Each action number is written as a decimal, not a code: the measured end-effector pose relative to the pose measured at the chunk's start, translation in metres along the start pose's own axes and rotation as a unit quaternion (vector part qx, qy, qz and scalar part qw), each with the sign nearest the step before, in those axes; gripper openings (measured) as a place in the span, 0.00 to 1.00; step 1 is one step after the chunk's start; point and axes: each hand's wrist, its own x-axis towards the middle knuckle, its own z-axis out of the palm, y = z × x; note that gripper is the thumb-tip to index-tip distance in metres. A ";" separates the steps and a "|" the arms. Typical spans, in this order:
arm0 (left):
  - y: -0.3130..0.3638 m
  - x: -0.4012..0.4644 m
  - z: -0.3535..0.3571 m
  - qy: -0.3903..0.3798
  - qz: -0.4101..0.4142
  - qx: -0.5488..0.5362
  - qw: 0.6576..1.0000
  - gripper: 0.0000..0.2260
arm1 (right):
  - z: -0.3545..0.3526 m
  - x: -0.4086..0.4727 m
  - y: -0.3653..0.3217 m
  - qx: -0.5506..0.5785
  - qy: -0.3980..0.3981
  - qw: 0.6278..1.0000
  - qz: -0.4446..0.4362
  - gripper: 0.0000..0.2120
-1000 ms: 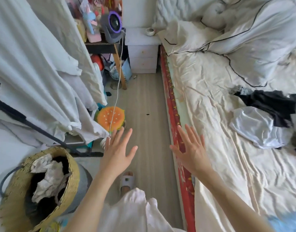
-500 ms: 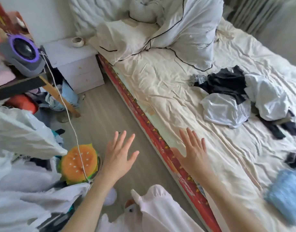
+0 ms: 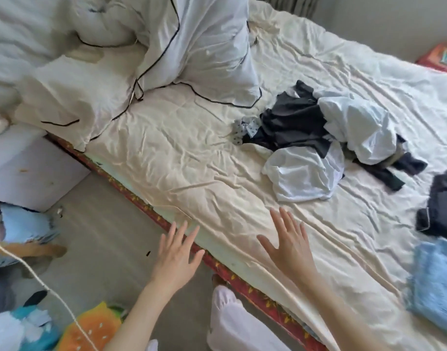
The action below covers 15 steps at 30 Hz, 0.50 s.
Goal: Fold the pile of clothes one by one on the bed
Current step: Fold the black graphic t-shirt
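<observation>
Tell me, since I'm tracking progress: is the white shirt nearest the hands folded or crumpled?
Crumpled. The white shirt lies bunched in loose, uneven folds against the black clothes on the bed; neither hand touches it.

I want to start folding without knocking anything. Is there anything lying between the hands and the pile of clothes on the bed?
Nothing visible. Both the left hand and the right hand are open and hold nothing, and only bare wrinkled sheet lies between them and the pile of clothes. The blue towel lies off to the right, outside that path.
</observation>
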 end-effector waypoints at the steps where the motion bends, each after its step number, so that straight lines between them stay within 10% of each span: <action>1: 0.004 0.023 -0.005 -0.020 0.007 0.007 1.000 0.28 | -0.004 0.017 0.006 0.004 0.000 1.000 0.011 0.33; 15: 0.026 0.320 0.056 -0.097 0.034 0.117 0.988 0.31 | 0.007 0.310 0.129 -0.058 0.034 0.993 0.096 0.18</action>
